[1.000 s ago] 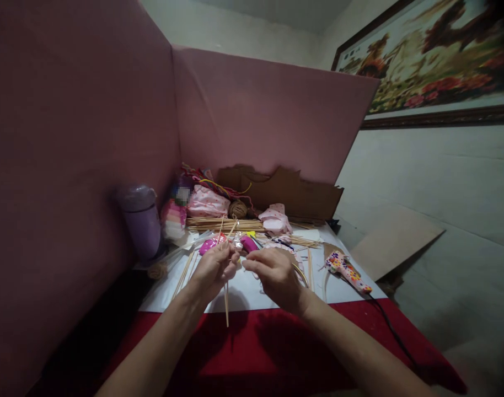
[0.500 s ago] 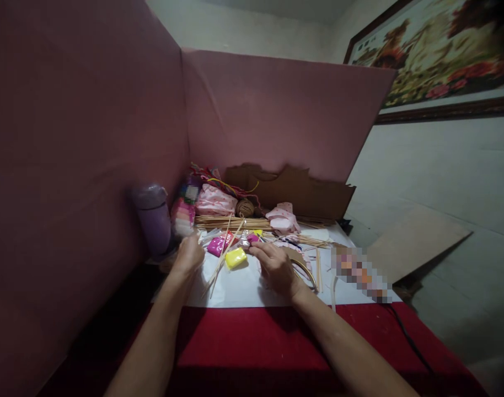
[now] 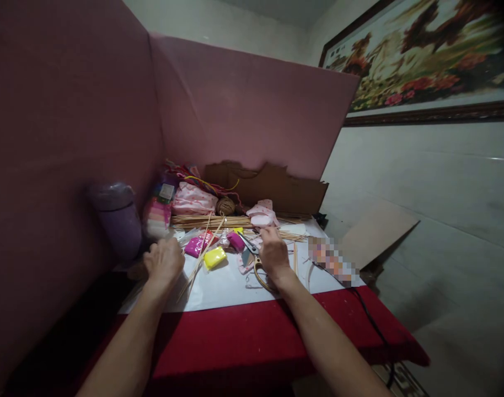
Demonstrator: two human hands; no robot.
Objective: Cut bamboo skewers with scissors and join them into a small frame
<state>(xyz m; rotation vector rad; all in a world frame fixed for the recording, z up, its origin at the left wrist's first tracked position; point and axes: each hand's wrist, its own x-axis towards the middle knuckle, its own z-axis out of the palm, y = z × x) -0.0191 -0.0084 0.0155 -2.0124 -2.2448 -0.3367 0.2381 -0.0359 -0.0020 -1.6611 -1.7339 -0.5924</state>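
My left hand (image 3: 164, 262) is at the left of the white sheet, beside the clay packets, its fingers loosely bent and a little apart; nothing shows in them. My right hand (image 3: 274, 255) reaches down just right of the scissors (image 3: 257, 263), its fingertips drawn together near the pink cloth; what they pinch is hidden. The scissors lie partly spread, blades pointing away to the left. Between my hands are a yellow clay packet (image 3: 215, 257), a magenta clay packet (image 3: 196, 246) and crossed thin wooden sticks (image 3: 202, 255).
A purple lidded container (image 3: 118, 223) stands at the left. Behind are a bundle of sticks (image 3: 194, 222), a twine ball (image 3: 225, 206), spotted pink cloth (image 3: 192, 198) and torn cardboard (image 3: 268, 187). A blurred-out object (image 3: 333, 260) with a black cord (image 3: 371, 314) lies right.
The view has turned right. My right hand has shifted off the clay packets to the right, uncovering the scissors' blades. My left hand has loosened from a fist.
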